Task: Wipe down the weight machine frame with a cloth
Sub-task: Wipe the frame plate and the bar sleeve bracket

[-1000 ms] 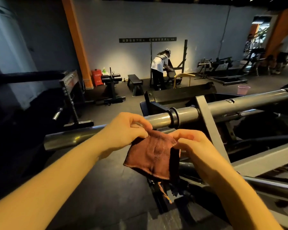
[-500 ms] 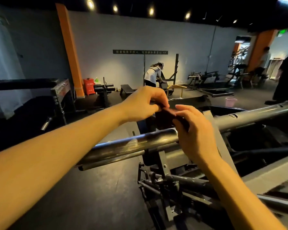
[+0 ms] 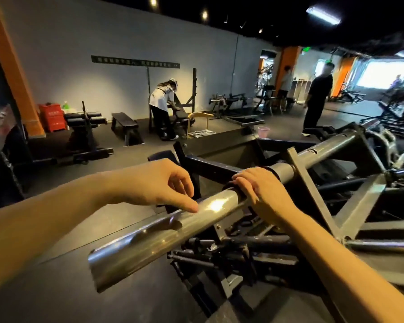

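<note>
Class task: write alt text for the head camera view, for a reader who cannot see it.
A person's right hand wraps a dark cloth around a shiny round steel machine bar, while the left hand hovers with its thumb touching the bar. Behind, a dim gym holds black benches and other people.

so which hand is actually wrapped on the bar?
The right hand: its fingers curl over the steel bar, dark cloth beneath. The left hand only touches the bar with a thumb tip.
</note>
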Tool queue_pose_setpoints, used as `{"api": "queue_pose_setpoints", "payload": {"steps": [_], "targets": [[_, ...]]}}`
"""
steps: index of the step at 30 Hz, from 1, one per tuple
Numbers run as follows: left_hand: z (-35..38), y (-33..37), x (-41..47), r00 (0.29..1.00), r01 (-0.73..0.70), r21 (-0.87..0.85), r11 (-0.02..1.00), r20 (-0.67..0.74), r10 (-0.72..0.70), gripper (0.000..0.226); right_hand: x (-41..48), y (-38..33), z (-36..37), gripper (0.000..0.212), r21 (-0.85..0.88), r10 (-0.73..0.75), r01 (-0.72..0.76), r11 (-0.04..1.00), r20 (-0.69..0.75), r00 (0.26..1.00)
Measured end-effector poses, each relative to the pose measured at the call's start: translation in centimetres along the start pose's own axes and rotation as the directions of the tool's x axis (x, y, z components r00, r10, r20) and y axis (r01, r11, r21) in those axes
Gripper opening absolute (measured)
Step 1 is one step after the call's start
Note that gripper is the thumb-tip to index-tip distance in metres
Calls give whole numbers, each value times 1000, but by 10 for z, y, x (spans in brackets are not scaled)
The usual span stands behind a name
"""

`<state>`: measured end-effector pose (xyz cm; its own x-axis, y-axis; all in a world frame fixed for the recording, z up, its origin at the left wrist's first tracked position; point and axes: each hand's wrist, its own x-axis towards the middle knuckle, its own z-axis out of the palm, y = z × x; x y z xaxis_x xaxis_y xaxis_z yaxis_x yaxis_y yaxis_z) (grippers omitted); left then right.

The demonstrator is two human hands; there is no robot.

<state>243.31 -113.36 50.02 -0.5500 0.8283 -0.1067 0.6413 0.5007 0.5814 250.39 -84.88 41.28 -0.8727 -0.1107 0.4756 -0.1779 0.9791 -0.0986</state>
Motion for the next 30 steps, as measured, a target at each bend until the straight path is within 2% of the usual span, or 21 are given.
{"api": "queue_pose_setpoints", "payload": {"steps": [3, 5, 9, 11, 13, 14, 17, 19, 22, 24, 26, 28, 30], "targets": [[0, -7, -10, 1000, -23, 16, 1000, 10, 23, 41, 2, -14, 2, 50, -19, 146, -148, 989, -70, 987], [1, -15, -20, 999, -35, 20, 999, 9, 35, 40, -10, -53, 8, 50, 62, 162, -156, 986, -122, 979], [3, -38, -38, 998, -49, 8, 999, 24, 49, 41, -42, -139, 22, 44, 231, 42, -7, 973, -151, 988], [4, -48, -41, 999, -39, -17, 999, 30, 40, 41, -45, -143, 16, 43, 237, -49, 86, 968, -159, 986], [5, -53, -41, 999, -24, -31, 999, 37, 26, 43, -38, -113, 7, 38, 166, -87, 113, 980, -156, 984], [4, -54, -40, 999, -17, -37, 999, 44, 19, 45, -29, -92, 2, 38, 128, -52, 70, 989, -139, 989], [3, -51, -39, 997, 8, -60, 998, 83, -3, 51, -10, -46, -11, 51, 97, 257, -251, 963, -62, 964], [4, -50, -41, 995, 41, -92, 995, 98, -32, 55, -10, -56, -1, 54, 79, 297, -290, 954, -112, 948], [10, -53, -47, 999, 43, -111, 993, 26, -40, 57, -24, -126, 17, 35, 227, 164, -118, 967, -197, 967], [16, -60, -52, 996, 25, -104, 994, -79, -34, 62, -38, -166, 24, 36, 297, 39, 18, 955, -186, 982], [19, -70, -56, 991, -4, -143, 990, -130, -15, 76, -42, -177, 20, 37, 346, -69, 117, 931, -148, 987], [17, -79, -54, 996, -3, -204, 979, -83, -15, 87, -36, -157, 15, 35, 328, -99, 131, 935, -112, 989], [14, -80, -49, 1000, -10, -228, 974, 6, 12, 86, -23, -120, 10, 36, 257, 3, 20, 966, -90, 996]]}}
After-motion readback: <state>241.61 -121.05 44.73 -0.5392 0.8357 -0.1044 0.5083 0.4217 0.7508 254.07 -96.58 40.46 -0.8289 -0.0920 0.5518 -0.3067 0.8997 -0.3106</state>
